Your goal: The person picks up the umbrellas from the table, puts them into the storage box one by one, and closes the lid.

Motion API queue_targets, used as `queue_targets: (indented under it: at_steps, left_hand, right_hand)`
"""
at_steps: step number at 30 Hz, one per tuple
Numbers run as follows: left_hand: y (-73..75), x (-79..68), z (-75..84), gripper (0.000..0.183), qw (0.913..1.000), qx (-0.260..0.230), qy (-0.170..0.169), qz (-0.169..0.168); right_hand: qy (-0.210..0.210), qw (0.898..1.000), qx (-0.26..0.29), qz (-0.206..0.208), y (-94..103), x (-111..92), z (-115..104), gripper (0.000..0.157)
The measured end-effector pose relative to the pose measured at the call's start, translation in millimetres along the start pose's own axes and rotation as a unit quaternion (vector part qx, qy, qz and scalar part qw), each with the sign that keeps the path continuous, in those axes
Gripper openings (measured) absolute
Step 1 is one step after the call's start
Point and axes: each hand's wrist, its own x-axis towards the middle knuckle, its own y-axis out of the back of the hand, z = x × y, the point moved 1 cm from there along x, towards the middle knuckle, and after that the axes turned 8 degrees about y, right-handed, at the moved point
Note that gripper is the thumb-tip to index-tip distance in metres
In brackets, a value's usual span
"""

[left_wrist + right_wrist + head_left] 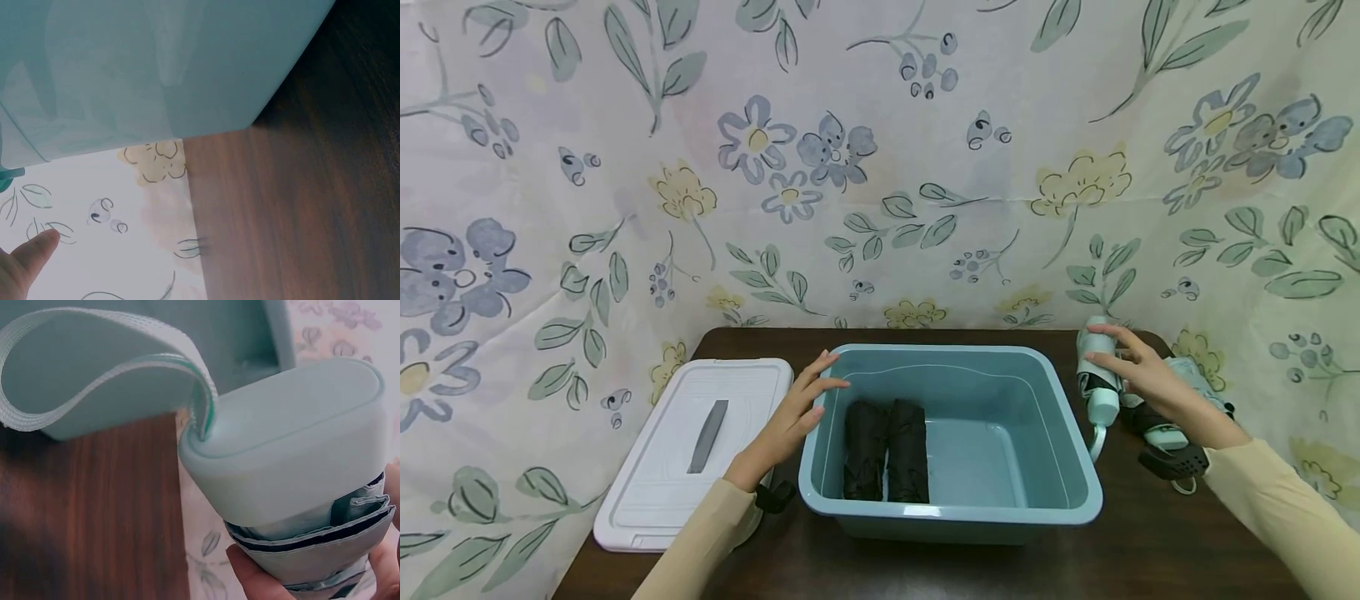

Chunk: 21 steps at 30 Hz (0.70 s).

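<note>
In the head view my right hand (pixel 1146 379) grips a pale mint folded umbrella (pixel 1096 358) just right of the blue plastic bin (pixel 955 512). Its handle end points down toward me, and a wrist strap (pixel 1097 443) dangles from it. Up close in the right wrist view, the umbrella's flat oval handle (pixel 287 437) shows, with fingers curled round the loose fabric below. My left hand (pixel 790 412) is at the bin's left rim, fingers relaxed and holding nothing. Two black rolled bundles (pixel 866 450) that look like folded umbrellas lie side by side inside the bin.
A white lid (pixel 737 392) with a grey handle lies left of the bin. More mint and black folded items (pixel 1187 375) sit on the dark wooden table (pixel 970 571) beneath my right forearm. A floral cloth (pixel 880 167) hangs behind the table.
</note>
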Motion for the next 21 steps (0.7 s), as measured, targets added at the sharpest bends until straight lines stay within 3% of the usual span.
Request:
queue_targets:
  at_steps: [8, 21]
  left_hand:
    - [0.2, 0.1, -1.9, 0.041, 1.0000, -0.001, 0.002, 0.000]
    - [-0.3, 0.0, -1.0, 0.041, 1.0000, -0.008, 0.005, -0.001]
  right_hand:
    - [0.009, 1.000, -0.004, -0.010, -2.8, -4.2, -25.2, 0.055]
    - [0.005, 0.997, 0.072, -0.016, -12.2, -6.2, -60.5, 0.049]
